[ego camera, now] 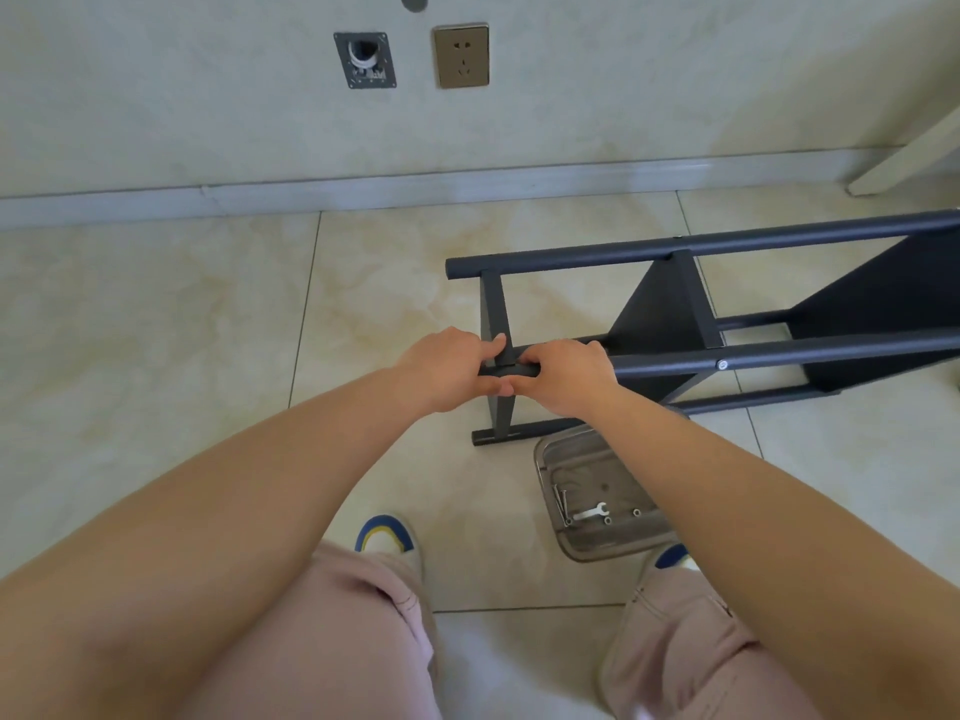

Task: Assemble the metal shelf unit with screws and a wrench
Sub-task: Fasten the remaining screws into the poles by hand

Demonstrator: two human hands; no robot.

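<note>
A dark grey metal shelf unit [727, 304] lies on its side on the tiled floor, its long tubes running to the right. My left hand [447, 371] and my right hand [566, 376] both grip the left end of the near upper tube, where a cross plate meets it. Their fingers curl around the tube end and hide the joint. Below my right forearm, a clear plastic tray [587, 548] holds a small silver wrench [591, 513], long screws [561, 504] and a few nuts [622, 517].
The wall with its grey skirting board [363, 192] runs close behind the shelf, carrying a socket [461, 55] and a square plate with a hole. A pale furniture leg [904, 153] stands at the far right. My shoes and knees are at the bottom.
</note>
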